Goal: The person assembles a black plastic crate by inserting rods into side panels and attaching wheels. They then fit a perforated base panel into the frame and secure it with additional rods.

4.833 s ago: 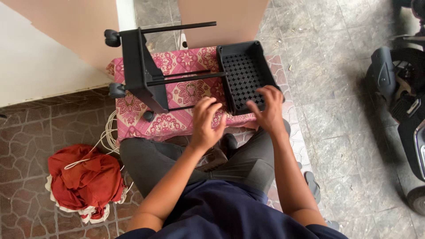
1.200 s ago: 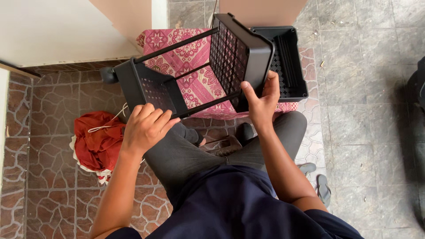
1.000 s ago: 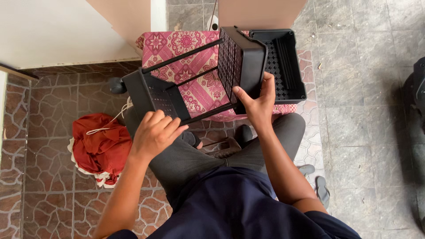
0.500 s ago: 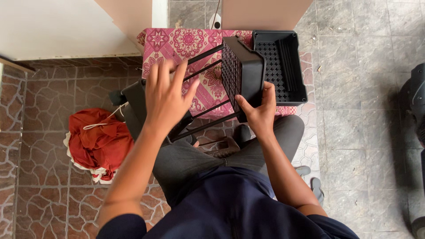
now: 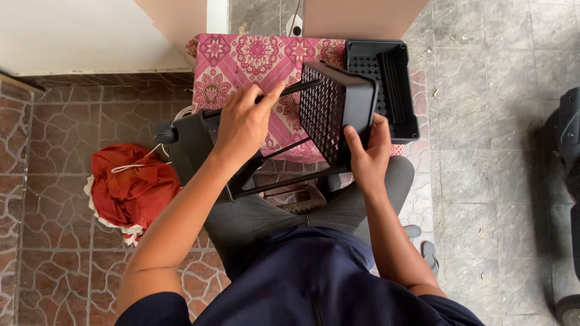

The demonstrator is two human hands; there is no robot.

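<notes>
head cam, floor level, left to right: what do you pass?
Red cloth bundle with white cord → left hand on a black metal rod → black perforated plastic basket held on edge → right hand → second black perforated plastic basket lying flat → dark scooter part at the right edge.

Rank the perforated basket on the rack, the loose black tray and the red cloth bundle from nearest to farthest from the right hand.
1. Perforated basket: held by the right hand.
2. Loose black tray: just beyond, on the patterned cloth.
3. Red cloth bundle: far left, on the floor.
</notes>
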